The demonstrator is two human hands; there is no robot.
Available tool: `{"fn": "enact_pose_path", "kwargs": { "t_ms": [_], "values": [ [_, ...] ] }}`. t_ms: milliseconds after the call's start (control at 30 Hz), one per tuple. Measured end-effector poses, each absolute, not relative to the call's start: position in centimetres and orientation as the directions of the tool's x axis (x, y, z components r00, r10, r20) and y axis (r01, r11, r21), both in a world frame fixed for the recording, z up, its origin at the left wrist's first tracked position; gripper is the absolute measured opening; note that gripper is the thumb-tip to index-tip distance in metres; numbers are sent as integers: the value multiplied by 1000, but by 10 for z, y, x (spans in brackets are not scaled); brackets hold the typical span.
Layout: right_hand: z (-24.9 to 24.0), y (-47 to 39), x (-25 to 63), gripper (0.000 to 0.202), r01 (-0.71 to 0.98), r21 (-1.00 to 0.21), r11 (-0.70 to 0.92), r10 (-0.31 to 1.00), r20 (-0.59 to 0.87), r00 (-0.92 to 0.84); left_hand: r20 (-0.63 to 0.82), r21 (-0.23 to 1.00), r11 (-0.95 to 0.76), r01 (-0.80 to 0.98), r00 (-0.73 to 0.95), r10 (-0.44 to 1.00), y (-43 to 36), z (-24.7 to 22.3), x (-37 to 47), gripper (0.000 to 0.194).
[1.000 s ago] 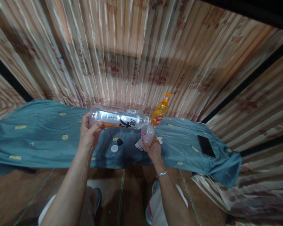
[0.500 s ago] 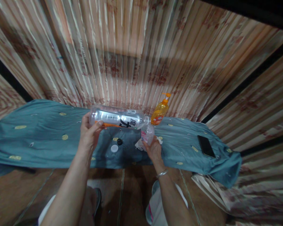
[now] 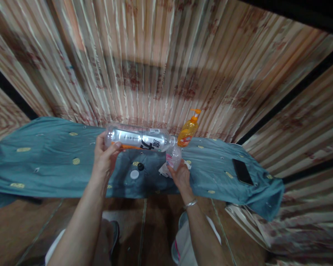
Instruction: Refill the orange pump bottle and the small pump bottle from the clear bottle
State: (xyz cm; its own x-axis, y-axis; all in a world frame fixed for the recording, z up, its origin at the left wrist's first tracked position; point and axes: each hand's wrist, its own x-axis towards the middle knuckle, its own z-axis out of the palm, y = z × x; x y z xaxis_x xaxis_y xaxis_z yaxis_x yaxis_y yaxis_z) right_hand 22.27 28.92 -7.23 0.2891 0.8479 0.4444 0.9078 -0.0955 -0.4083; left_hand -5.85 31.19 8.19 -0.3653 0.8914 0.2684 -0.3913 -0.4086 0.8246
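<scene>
A large clear bottle point(image 3: 138, 138) with a silver and orange label lies nearly level in the air, its neck pointing right. My left hand point(image 3: 107, 151) is wrapped round its base end. The neck meets the top of a smaller clear bottle point(image 3: 174, 156) with a pink label, which stands roughly upright. My right hand point(image 3: 181, 173) is closed round the lower part of that small bottle. A whitish crumpled piece point(image 3: 164, 170) lies beside its base. Whether liquid passes between the bottles cannot be made out.
An orange pump bottle point(image 3: 187, 132) stands just behind the small bottle. A white cap point(image 3: 134, 174) and a black cap point(image 3: 140, 167) lie on the teal cloth point(image 3: 55, 159). A black phone point(image 3: 242, 172) is at the right. A striped curtain point(image 3: 144, 74) hangs behind.
</scene>
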Motion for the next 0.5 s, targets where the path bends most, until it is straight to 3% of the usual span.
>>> {"fn": "enact_pose_path", "kwargs": {
  "t_ms": [500],
  "values": [
    [-73,288,223,63,900,-433,-51,843,464,271,297,828,-422,-369,-350,888,312,80,-60,54]
  ]
}}
